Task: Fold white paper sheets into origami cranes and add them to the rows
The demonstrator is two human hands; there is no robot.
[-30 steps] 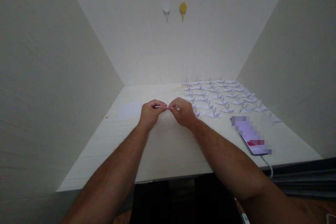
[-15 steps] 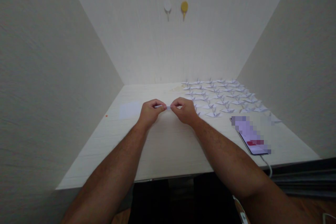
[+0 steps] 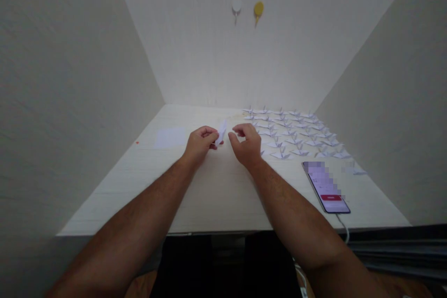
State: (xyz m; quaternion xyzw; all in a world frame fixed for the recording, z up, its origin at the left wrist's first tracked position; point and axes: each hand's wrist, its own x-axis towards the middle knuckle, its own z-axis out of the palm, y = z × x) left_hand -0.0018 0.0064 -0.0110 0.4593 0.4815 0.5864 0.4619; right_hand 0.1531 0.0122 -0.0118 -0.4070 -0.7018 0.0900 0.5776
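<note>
Our right hand (image 3: 246,142) is now released from the folded paper (image 3: 221,131), which both hands pinch almost edge-on half a second ago; it now tilts up, showing more white face. With the paper at the dial's centre and twelve toward the back wall (image 3: 195,56), our right hand sits just beside it at three o'clock, thumb and fingers parted, holding nothing. Our left hand (image 3: 199,145), at eight, grasps the paper's lower part between thumb and fingers. Its layers are too small to make out.

For a clean fold, we judge it best to hold the left pinch firm but light, match the layers before pressing, and run each crease from one end.

Rows of paper cranes (image 3: 282,154) begin beside our right wrist and spread around three o'clock, so we should avoid sweeping that way. A phone (image 3: 331,198) lies at four, its cable (image 3: 344,228) passing the near edge (image 3: 216,232). A pale sheet (image 3: 170,137) lies at nine. Bare tabletop (image 3: 216,195) stretches toward six, our roomiest direction.
</note>
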